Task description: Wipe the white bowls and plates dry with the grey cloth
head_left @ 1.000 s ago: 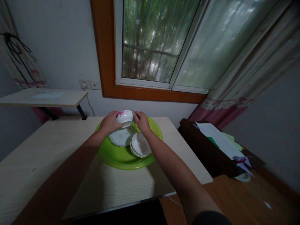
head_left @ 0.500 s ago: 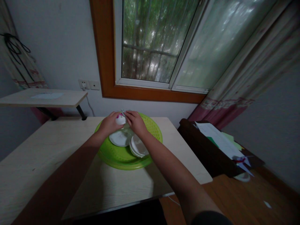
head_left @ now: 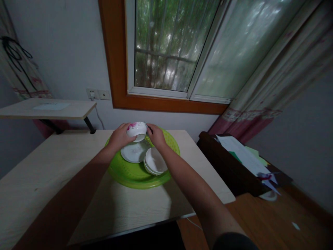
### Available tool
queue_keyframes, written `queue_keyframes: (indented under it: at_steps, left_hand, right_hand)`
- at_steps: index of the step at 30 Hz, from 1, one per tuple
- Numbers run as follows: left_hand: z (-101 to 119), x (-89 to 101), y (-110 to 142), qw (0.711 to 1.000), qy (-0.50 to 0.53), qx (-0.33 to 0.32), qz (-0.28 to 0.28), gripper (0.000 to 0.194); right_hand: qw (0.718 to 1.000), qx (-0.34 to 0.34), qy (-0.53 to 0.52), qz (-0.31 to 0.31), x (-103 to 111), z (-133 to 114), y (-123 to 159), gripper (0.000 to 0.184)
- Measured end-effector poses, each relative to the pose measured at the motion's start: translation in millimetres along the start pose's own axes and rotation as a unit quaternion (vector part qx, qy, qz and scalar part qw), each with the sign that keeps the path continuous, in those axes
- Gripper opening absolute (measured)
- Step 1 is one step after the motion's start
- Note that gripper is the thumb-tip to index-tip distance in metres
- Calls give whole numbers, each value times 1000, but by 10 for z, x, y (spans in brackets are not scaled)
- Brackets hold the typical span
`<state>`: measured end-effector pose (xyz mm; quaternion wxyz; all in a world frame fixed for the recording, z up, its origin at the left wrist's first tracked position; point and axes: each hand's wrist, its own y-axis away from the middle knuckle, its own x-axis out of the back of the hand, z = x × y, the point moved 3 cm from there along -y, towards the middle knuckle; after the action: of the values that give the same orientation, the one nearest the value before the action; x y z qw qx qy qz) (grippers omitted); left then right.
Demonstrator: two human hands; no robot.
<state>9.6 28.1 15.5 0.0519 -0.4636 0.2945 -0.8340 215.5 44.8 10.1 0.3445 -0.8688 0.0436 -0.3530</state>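
My left hand (head_left: pixel 120 136) grips a small white bowl with a pink flower pattern (head_left: pixel 136 129), held upside down above a round green basin (head_left: pixel 166 142). My right hand (head_left: pixel 156 134) is closed against the bowl's right side, pinching something thin that I cannot make out. In the basin below lie a white plate (head_left: pixel 134 152) and a stack of white bowls (head_left: pixel 155 162).
The basin stands on a pale wooden table (head_left: pixel 52 173) under a window. A small side table (head_left: pixel 49 108) is at the left. A dark cabinet with papers (head_left: pixel 241 156) stands to the right, and the wooden floor shows beyond the table's edge.
My right hand slid left across the bowl half a second ago and has come back to its right side. The bowl shows fully again.
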Motion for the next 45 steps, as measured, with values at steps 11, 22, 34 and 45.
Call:
queue_keyframes:
  at_steps: [11,22,34,45]
  left_hand:
    - [-43,-72,-22,1000,1,17,1,56]
    - [-178,-1,-50,987,98,118,56,59]
    - [-38,-24,-33,999,46,17,7,64]
    - [31,-44,-24,999,23,-26,-13,56]
  right_hand:
    - [981,170,-5,-95,-75,-404,76,43]
    - [997,67,-40,-5,20,-201,8,37]
    - [998,60,-17,2,24,-160,16,41]
    - [994,95,-52,-28,37,-285,14,44]
